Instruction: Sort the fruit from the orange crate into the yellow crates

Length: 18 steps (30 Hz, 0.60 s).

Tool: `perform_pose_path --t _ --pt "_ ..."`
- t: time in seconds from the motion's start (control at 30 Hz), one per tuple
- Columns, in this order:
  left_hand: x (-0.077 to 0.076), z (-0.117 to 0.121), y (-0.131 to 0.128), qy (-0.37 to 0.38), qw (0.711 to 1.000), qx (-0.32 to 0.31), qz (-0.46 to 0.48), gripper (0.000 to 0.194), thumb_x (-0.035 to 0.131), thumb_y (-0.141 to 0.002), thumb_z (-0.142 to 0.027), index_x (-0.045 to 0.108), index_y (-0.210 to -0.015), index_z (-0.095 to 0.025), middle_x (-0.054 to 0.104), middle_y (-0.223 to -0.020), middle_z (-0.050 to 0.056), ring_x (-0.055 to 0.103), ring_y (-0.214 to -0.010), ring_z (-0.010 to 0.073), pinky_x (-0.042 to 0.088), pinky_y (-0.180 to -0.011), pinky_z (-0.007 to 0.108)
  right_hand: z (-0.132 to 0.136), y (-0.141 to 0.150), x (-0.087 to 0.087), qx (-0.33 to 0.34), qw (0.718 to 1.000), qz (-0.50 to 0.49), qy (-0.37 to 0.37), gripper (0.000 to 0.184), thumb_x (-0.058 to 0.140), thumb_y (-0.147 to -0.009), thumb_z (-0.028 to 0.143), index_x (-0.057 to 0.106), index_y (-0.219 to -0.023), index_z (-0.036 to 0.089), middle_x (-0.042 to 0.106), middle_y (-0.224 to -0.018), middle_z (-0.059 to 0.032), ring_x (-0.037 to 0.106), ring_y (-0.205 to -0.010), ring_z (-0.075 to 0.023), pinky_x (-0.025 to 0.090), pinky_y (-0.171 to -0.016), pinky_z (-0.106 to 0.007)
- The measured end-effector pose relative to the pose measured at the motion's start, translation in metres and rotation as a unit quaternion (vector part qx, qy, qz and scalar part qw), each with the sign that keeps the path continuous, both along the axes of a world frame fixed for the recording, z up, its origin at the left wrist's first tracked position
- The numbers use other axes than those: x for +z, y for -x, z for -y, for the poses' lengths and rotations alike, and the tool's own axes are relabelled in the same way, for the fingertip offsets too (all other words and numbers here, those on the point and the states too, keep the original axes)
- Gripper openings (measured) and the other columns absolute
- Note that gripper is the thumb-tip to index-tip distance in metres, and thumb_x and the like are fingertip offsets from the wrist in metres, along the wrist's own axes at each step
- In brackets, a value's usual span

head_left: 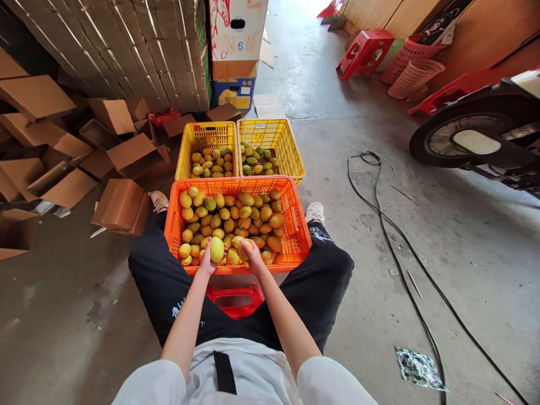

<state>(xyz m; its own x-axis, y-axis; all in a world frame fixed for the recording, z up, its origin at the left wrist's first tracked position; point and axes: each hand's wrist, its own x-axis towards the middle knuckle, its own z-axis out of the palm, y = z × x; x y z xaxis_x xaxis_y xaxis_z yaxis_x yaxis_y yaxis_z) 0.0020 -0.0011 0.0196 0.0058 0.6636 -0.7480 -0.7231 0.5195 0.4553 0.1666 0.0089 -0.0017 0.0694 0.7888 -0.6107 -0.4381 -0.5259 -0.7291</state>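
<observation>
I sit over an orange crate [295,225] filled with yellow-green fruits. My left hand [207,260] is closed around one yellow-green fruit [217,249], held upright at the crate's near edge. My right hand [252,253] grips another yellow fruit [243,247] just beside it, fingers wrapped round it. Both hands hover over the near part of the pile. Beyond the orange crate stand two yellow crates side by side: the left yellow crate [185,147] holds several yellowish fruits, the right yellow crate [291,147] holds several greener ones.
A red stool [234,299] sits under me between my legs. Loose cardboard boxes [122,205] lie to the left, flat cartons are stacked behind. A black cable [382,225] runs across the concrete floor on the right. A motorbike wheel [475,138], red stools and pink baskets stand far right.
</observation>
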Motion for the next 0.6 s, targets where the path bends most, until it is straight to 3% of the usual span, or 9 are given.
perform_pose_path --t 0.13,0.23,0.47,0.6 --pt "-0.001 0.002 -0.001 -0.018 0.999 0.002 -0.030 0.033 0.085 -0.074 -0.029 0.062 -0.095 -0.017 0.076 -0.092 0.011 0.076 -0.095 0.0282 0.065 -0.077 0.035 0.001 0.000 -0.002 -0.004 0.999 0.034 -0.008 0.052 0.091 -0.048 0.041 0.063 -0.088 0.022 0.068 -0.077 0.0018 0.062 -0.064 -0.0133 0.051 -0.059 -0.025" --pt "-0.002 0.003 -0.002 -0.024 0.999 0.002 -0.034 0.034 0.086 -0.071 -0.023 0.062 -0.094 -0.018 0.075 -0.092 0.010 0.076 -0.096 0.0278 0.065 -0.078 0.034 0.002 0.000 -0.006 0.000 0.999 0.047 -0.007 0.052 0.091 -0.047 0.040 0.062 -0.087 0.021 0.068 -0.077 0.0020 0.062 -0.065 -0.0129 0.050 -0.060 -0.024" --pt "-0.002 -0.001 -0.001 0.040 0.998 0.026 -0.037 0.024 0.075 -0.080 -0.031 0.065 -0.097 -0.017 0.076 -0.086 0.008 0.076 -0.087 0.0266 0.065 -0.070 0.033 -0.001 -0.001 -0.012 -0.024 1.000 0.016 0.010 0.040 0.078 -0.057 0.044 0.062 -0.087 0.024 0.069 -0.072 0.0026 0.067 -0.062 -0.0190 0.052 -0.057 -0.029" --pt "0.002 -0.002 -0.002 0.034 0.999 0.012 -0.015 0.023 0.067 -0.087 -0.034 0.067 -0.102 -0.016 0.078 -0.091 0.011 0.077 -0.087 0.0273 0.065 -0.070 0.035 -0.002 -0.001 -0.012 -0.017 1.000 0.007 -0.005 0.036 0.068 -0.066 0.050 0.062 -0.091 0.023 0.069 -0.068 0.0003 0.068 -0.062 -0.0216 0.053 -0.055 -0.030"
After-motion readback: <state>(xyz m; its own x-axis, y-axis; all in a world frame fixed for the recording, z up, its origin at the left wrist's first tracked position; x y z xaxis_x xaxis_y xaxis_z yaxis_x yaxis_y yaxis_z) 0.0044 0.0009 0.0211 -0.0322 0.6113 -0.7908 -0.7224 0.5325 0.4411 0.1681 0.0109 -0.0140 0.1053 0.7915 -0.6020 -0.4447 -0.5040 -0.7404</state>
